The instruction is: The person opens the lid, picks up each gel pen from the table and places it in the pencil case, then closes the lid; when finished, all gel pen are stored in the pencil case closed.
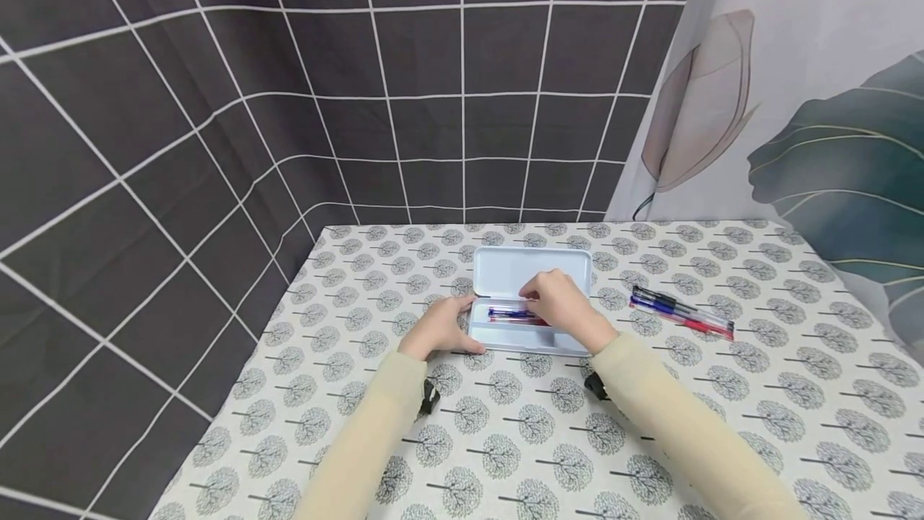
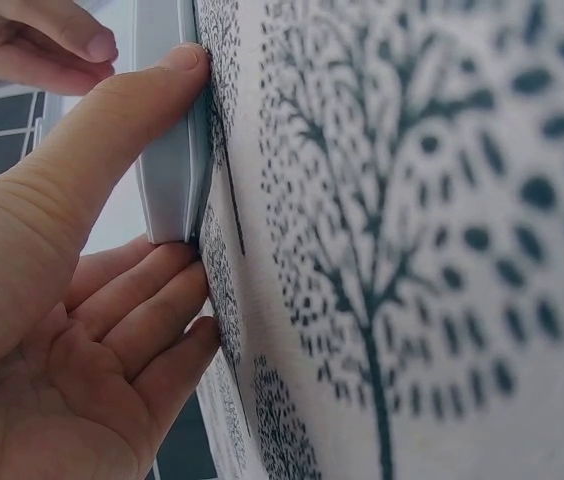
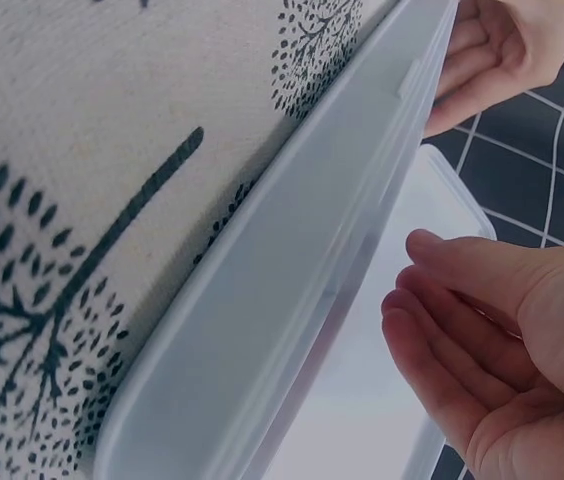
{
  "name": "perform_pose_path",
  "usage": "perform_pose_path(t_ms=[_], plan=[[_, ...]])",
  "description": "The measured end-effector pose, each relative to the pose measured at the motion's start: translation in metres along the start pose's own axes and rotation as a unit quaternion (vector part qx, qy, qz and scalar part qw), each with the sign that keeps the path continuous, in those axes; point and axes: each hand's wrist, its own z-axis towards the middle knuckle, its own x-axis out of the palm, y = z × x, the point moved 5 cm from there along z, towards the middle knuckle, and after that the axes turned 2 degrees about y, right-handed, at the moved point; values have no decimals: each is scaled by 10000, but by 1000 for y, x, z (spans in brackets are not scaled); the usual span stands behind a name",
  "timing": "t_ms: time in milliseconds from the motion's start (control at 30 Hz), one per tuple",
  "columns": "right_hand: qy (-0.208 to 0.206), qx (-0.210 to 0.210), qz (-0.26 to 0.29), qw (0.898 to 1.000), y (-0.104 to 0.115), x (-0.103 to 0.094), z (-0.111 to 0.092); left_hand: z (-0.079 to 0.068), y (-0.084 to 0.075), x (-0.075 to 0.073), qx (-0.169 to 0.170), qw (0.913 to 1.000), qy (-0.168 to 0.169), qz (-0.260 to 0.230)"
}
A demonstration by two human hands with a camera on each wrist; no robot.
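A light-blue pencil case (image 1: 505,335) lies with its lid (image 1: 498,267) raised at the back. Blue and red pens (image 1: 505,314) are in its rear compartment, partly behind my right hand. My left hand (image 1: 442,327) grips the case's left end, its thumb along the front side and its fingers at the end and back corner. Over the rear compartment is my right hand (image 1: 566,305). Its fingers (image 3: 442,370) are loosely bent, with the thumb close to them and nothing visible between them.
Black, blue and red pens (image 1: 682,313) lie together on the table to the right of the case. A tree-patterned cloth (image 1: 498,456) covers the table. A dark gridded curtain (image 1: 419,46) hangs behind, and a leaf-printed one (image 1: 816,143) at the right.
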Motion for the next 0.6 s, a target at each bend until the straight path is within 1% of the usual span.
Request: perform_pose_path(t_ms=[300, 600], plan=[[-27, 148, 309, 9994, -4, -7, -1, 1, 0, -1, -32, 10000, 7, 50], [-20, 117, 444, 9989, -13, -11, -3, 0, 0, 1, -90, 9999, 37, 91]])
